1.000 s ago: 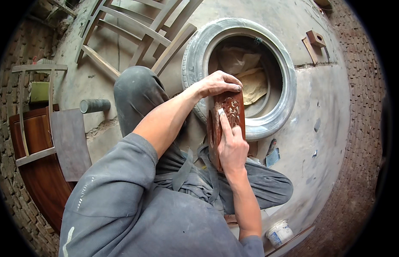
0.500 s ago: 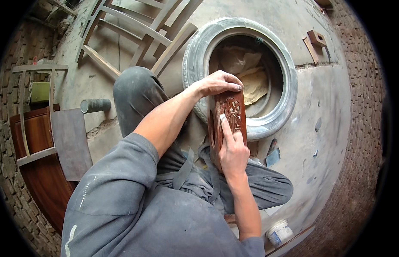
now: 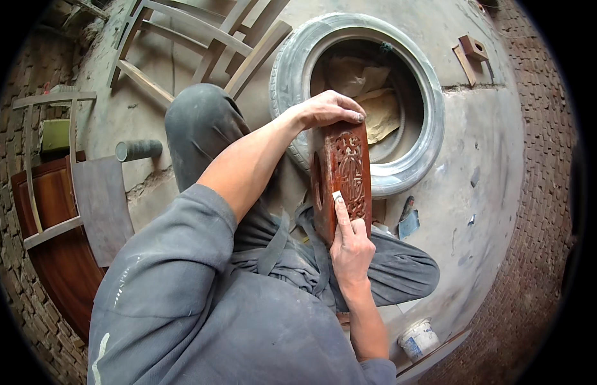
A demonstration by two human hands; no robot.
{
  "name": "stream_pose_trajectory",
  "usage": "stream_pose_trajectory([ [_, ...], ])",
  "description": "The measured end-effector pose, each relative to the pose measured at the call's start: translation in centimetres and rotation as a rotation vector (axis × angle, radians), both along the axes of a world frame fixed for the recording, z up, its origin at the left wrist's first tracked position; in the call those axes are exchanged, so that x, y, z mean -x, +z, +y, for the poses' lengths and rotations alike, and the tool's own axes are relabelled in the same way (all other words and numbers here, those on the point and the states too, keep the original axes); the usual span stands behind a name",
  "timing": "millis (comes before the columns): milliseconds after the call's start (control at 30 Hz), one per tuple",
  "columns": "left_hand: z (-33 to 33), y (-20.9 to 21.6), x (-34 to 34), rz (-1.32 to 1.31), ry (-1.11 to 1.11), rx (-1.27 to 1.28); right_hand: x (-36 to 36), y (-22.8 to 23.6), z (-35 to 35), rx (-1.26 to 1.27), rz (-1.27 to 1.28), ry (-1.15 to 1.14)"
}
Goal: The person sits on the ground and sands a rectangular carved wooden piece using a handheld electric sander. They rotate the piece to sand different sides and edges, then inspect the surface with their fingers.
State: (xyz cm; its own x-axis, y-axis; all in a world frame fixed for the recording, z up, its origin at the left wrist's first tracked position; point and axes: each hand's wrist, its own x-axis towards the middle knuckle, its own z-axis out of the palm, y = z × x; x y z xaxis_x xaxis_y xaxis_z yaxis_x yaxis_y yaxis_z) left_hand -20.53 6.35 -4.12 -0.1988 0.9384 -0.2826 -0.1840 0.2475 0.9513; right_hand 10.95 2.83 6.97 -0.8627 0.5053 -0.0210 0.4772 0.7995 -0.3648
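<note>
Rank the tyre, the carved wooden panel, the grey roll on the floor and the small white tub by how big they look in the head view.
1. Tyre, plainly largest.
2. Carved wooden panel, held at its top by the left hand.
3 and 4. Grey roll and small white tub look about alike; the fisheye rim makes ranking them unsure.

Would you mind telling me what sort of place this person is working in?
Probably an informal woodworking yard or workshop. The left hand steadies a carved reddish wooden panel while the right hand works its surface; unfinished chair frames lie on the concrete floor, beside an old tyre.
</note>
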Motion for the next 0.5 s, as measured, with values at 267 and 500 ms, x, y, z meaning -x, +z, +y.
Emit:
stream_pose_trajectory([
  [267, 0.0, 0.3, 0.0, 0.026, 0.0, 0.005, 1.1, -0.5, -0.2, 0.01, -0.019, -0.009],
  [500, 0.0, 0.3, 0.1, 0.062, -0.012, 0.016, 1.0, -0.7, -0.3, 0.0, -0.006, -0.007],
])
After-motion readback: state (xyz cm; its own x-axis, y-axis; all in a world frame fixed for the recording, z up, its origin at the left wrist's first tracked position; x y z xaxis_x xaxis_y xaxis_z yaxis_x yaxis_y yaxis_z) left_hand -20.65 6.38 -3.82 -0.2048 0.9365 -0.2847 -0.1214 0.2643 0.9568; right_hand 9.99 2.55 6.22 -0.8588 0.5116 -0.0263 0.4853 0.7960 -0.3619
